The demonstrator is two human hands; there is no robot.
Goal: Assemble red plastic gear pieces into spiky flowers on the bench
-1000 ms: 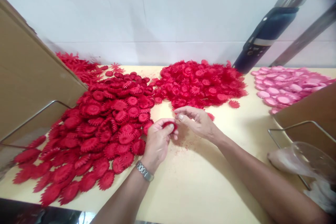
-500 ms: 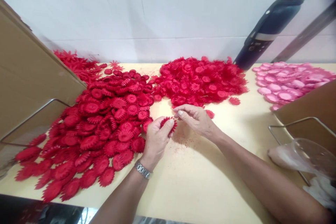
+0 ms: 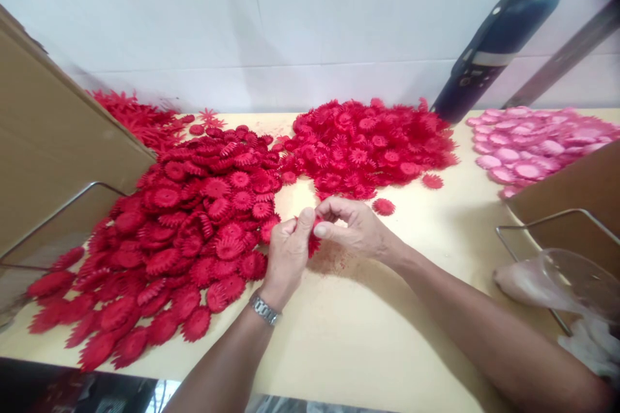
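Observation:
A small red flower-shaped piece with a toothed edge [image 3: 314, 245] is pinched in my left hand [image 3: 289, 251], mostly covered by the fingers. My right hand [image 3: 353, 227] meets it from the right, its thumb and forefinger closed on the piece's edge. To the left lies a big heap of similar red flower pieces [image 3: 194, 226]. Behind my hands sits a second, looser red heap [image 3: 368, 148], with a single red piece [image 3: 383, 206] just in front of it. Fine red crumbs [image 3: 334, 261] dot the table below my hands.
Cardboard panels stand at the left [image 3: 62, 122] and right [image 3: 571, 200], each by a wire stand. Pink discs [image 3: 537, 145] are piled back right. A dark blue device [image 3: 498, 51] leans before the tiled wall. A clear plastic cup [image 3: 571, 281] lies at the right.
My right hand has come down and left onto the red flower piece, its fingers closing on the edge. My left thumb has shifted up. The heaps look the same.

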